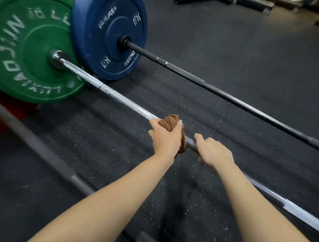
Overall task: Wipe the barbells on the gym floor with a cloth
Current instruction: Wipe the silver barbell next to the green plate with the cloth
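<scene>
At the near left of the speckled black rubber floor (103,155), a blurred grey bar (45,153) is being seen lying slantwise, well apart from both hands. Two bare forearms are being stretched out from the near edge toward the middle of the floor. There a brown cloth (170,122) is being clamped around the shaft of the silver barbell (119,97) by the left hand (166,139). Its fingers and thumb are being curled over the bunched fabric, which is being left to stick out beyond the fingertips on the far side and beside the wrist. Just beside it, toward the right edge, the bare shaft is being gripped by the right hand (214,153), with the fingers being curled under the metal and the thumb being pointed toward the cloth. Whether the thumb is touching the cloth cannot be told. The silver barbell is being carried slantwise across the floor from the near right corner to the far left, where a green plate (31,49) is being borne on its end. Something red (12,114) is being glimpsed under that plate, too blurred to name. Farther off, a blue plate (109,34) is being borne by a black barbell (228,94), which is being laid roughly parallel to the silver one and apart from it. Whether the two plates are touching cannot be told. At the far edge, dark metal frame pieces (222,1) are being seen resting on the floor.
</scene>
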The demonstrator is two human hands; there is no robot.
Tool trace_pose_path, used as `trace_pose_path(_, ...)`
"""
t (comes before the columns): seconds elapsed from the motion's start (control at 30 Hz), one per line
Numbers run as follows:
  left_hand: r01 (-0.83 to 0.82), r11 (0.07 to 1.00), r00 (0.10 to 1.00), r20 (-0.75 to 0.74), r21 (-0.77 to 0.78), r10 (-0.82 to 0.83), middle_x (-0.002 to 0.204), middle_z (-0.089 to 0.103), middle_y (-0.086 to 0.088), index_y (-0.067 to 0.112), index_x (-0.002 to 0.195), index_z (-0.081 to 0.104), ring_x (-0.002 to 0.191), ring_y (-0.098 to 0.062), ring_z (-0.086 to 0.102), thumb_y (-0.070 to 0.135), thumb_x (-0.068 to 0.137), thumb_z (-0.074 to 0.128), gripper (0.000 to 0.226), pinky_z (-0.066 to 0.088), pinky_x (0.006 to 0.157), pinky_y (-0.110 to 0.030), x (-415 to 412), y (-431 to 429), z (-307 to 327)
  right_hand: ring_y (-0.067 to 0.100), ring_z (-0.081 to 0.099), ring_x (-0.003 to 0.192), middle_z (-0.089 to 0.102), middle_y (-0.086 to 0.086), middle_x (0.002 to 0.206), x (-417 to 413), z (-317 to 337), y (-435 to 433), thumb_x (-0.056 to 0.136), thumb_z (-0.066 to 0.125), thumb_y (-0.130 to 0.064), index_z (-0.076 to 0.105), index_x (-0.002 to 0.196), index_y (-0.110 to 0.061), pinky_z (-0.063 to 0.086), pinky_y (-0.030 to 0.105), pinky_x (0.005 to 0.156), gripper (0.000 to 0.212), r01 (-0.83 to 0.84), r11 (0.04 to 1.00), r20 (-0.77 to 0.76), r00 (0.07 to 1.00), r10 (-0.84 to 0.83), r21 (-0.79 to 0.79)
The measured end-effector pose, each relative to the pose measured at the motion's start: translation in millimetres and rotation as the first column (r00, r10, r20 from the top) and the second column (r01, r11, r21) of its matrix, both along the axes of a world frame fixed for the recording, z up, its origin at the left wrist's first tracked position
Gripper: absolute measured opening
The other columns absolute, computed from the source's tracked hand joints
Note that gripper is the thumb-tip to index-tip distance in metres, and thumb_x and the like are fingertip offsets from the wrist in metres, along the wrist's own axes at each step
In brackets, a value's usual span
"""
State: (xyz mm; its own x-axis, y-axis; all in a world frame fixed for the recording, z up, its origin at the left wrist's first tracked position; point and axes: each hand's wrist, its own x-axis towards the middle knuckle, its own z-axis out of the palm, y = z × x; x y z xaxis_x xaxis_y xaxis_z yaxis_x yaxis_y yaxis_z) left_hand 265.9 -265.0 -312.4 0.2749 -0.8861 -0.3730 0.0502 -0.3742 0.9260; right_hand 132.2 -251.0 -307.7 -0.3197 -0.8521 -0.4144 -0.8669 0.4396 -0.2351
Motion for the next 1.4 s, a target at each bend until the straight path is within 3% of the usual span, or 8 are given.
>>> trace_pose_path(0.13, 0.054, 0.998, 0.998, -0.013, -0.02, -0.055, 0.115, 0.041, 0.002, 0.03, 0.118, 0.036, 0.084, -0.01, 0.057, 0.046, 0.091, 0.073, 0.048, 0.043, 0.062, -0.021, 0, 7, -2, 0.028, 0.054, 0.077, 0.061, 0.005, 0.086, 8, -6, 0, 0.095, 0.017, -0.04, 0.056, 0.083, -0.017, 0.037, 0.037, 0.068, 0.048, 0.005, 0.994, -0.149, 0.989, -0.021, -0.108)
trace_pose_path(0.23, 0.112, 0.993, 0.994, -0.014, -0.028, -0.113, 0.115, 0.04, 0.003, 0.03, 0.116, 0.036, 0.084, -0.012, 0.059, 0.048, 0.091, 0.073, 0.048, 0.052, 0.073, -0.031, -9, 16, -8, 0.027, 0.053, 0.074, 0.061, 0.004, 0.087, 7, -11, 1, 0.096, 0.016, -0.041, 0.054, 0.082, -0.02, 0.033, 0.036, 0.062, 0.046, -0.015, 0.987, -0.174, 0.985, -0.013, -0.158)
trace_pose_path(0.37, 0.163, 0.986, 0.986, -0.042, -0.021, -0.164, 0.115, 0.039, 0.003, 0.03, 0.113, 0.035, 0.084, -0.012, 0.06, 0.049, 0.09, 0.073, 0.048, 0.054, 0.078, -0.035, -20, 27, -12, 0.032, 0.056, 0.082, 0.058, 0.006, 0.083, 6, -12, 2, 0.1, 0.018, -0.049, 0.052, 0.076, -0.02, 0.041, 0.04, 0.074, 0.051, 0.015, 0.984, -0.177, 0.983, -0.047, -0.176)
trace_pose_path(0.5, 0.142, 0.989, 0.988, -0.055, -0.05, -0.145, 0.114, 0.04, 0.005, 0.031, 0.112, 0.035, 0.084, -0.013, 0.06, 0.049, 0.09, 0.073, 0.048, 0.055, 0.077, -0.037, -19, 26, -14, 0.033, 0.052, 0.081, 0.049, 0.003, 0.074, 5, -15, -1, 0.101, 0.02, -0.049, 0.058, 0.085, -0.014, 0.038, 0.04, 0.074, 0.054, 0.025, 0.986, -0.194, 0.979, -0.058, -0.167)
trace_pose_path(0.83, -0.056, 0.989, 0.996, -0.08, -0.137, 0.045, 0.115, 0.045, 0.002, 0.026, 0.113, 0.039, 0.086, -0.008, 0.059, 0.045, 0.089, 0.076, 0.048, 0.044, 0.066, -0.021, 10, -5, -21, 0.024, 0.047, 0.066, 0.054, 0.008, 0.076, 4, -14, -2, 0.098, 0.023, -0.039, 0.06, 0.08, -0.01, 0.038, 0.038, 0.07, 0.051, 0.02, 0.987, -0.215, 0.975, -0.054, -0.158)
trace_pose_path(1.17, 0.165, 0.968, 0.986, 0.017, -0.187, -0.165, 0.118, 0.038, 0.003, 0.026, 0.117, 0.036, 0.091, -0.003, 0.055, 0.047, 0.088, 0.077, 0.055, 0.042, 0.068, -0.013, 1, 15, -33, 0.034, 0.055, 0.079, 0.057, 0.008, 0.077, 9, -11, 1, 0.097, 0.023, -0.04, 0.053, 0.072, -0.015, 0.04, 0.039, 0.072, 0.046, 0.02, 0.977, -0.188, 0.98, -0.061, -0.214)
trace_pose_path(1.33, 0.091, 0.983, 0.98, -0.161, -0.161, -0.117, 0.125, 0.054, -0.006, 0.032, 0.11, 0.041, 0.1, -0.013, 0.064, 0.044, 0.084, 0.082, 0.05, 0.054, 0.084, -0.028, 1, 9, -37, 0.032, 0.052, 0.072, 0.053, 0.007, 0.07, 10, -9, 4, 0.097, 0.025, -0.038, 0.055, 0.071, -0.014, 0.04, 0.038, 0.069, 0.047, 0.021, 0.973, -0.189, 0.98, -0.066, -0.231)
trace_pose_path(1.4, -0.008, 0.987, 0.979, -0.204, -0.16, -0.025, 0.123, 0.059, -0.007, 0.032, 0.108, 0.042, 0.097, -0.01, 0.066, 0.039, 0.085, 0.082, 0.047, 0.054, 0.082, -0.026, 7, 2, -35, 0.03, 0.052, 0.069, 0.055, 0.007, 0.07, 10, -7, 4, 0.096, 0.025, -0.038, 0.056, 0.071, -0.013, 0.042, 0.037, 0.068, 0.047, 0.019, 0.973, -0.192, 0.979, -0.065, -0.23)
